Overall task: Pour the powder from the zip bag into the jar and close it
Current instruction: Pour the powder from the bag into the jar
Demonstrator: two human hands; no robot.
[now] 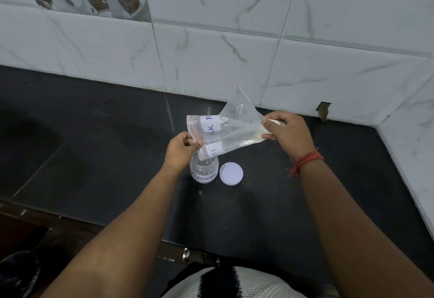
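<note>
Clear plastic zip bag [237, 123] held tilted over the open jar [203, 170]: my left hand [180, 150] pinches its mouth above the jar to aim, my right hand [287, 133] grips the raised far-right corner so residual powder slides down. Lid [231, 173] waits on the counter [94, 156], just right of the jar.

I hold the zip bag [231, 130] above the worktop [105, 156] between my left grip [182, 149] and right grip [287, 133]. The jar [204, 170] stands under its lower end, the lid [231, 173] just right of it.
</note>
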